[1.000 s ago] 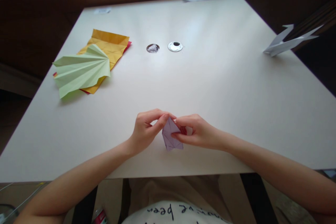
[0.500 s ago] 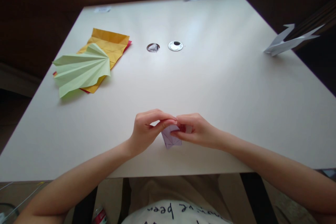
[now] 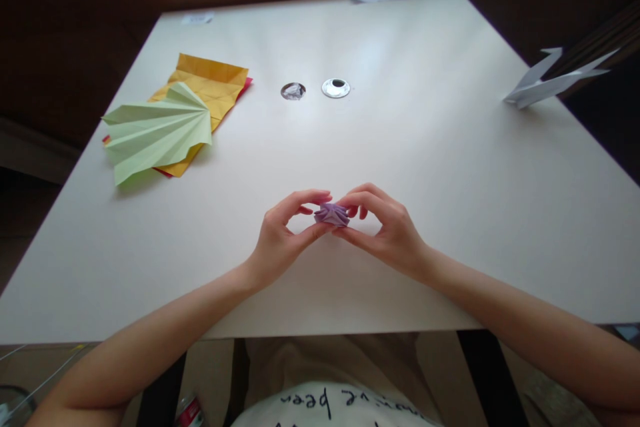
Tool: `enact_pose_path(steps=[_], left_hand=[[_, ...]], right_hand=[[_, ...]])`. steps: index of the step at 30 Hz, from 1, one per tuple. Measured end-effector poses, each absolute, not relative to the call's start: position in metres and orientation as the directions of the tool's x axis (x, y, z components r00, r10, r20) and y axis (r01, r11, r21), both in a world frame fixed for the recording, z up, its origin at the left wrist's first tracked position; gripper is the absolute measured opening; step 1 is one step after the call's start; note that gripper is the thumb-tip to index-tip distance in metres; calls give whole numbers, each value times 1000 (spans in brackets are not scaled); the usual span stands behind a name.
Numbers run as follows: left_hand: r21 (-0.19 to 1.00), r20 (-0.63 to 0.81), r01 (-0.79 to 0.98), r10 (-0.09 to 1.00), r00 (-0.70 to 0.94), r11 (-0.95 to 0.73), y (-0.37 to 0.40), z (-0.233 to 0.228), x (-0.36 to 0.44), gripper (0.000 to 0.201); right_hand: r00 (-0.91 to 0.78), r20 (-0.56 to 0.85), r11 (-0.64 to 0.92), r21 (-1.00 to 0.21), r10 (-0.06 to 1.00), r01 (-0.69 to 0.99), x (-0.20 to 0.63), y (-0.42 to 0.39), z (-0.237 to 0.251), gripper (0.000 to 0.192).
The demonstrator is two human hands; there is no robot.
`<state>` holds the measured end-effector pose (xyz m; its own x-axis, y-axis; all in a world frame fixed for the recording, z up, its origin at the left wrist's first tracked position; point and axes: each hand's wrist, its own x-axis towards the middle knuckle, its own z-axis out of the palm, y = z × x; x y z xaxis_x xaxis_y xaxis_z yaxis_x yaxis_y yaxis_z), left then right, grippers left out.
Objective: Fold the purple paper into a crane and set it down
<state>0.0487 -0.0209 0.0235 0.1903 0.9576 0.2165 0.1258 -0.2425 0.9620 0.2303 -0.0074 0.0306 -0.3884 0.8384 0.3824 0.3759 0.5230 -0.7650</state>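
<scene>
At white table (image 3: 450,167), left hand (image 3: 281,237) and right hand (image 3: 397,233) pinch purple paper (image 3: 332,215), now turned, layered folds showing

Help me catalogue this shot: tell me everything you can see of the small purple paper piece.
The purple paper piece looks like thin paper folded into a compact form. Pleated layers spread sideways around a paler middle that faces the camera. It is held between the left hand and right hand, both thumbs at its near side, over the near half of the white table. Its far side is hidden.
</scene>
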Motion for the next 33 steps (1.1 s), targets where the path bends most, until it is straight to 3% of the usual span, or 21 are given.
enact_pose_path(steps=[5,10,15,20,24,28,33], left_hand=[[961,244,95,958,150,-259,-21,25,50,36],[941,313,116,948,63,-318,-20,25,49,18],[945,294,116,949,110,-306,-19,25,47,4],[945,294,96,940,172,-313,-20,26,47,11],[932,314,125,929,195,-341,-21,27,46,20],[919,318,165,922,223,-357,-20,27,46,16],[908,322,198,916,237,-370,-20,27,46,14]], right_hand=[[-365,433,552,-758,824,348,232,-8,36,29],[-305,447,531,-789,841,310,234,-8,37,12],[-328,424,521,-794,844,314,233,-9,38,3],[-300,446,529,-786,843,319,233,-9,37,1],[-290,448,527,-786,846,322,234,-9,36,14],[-343,434,540,-770,833,339,233,-9,36,25],[-345,437,546,-762,831,349,232,-8,34,17]])
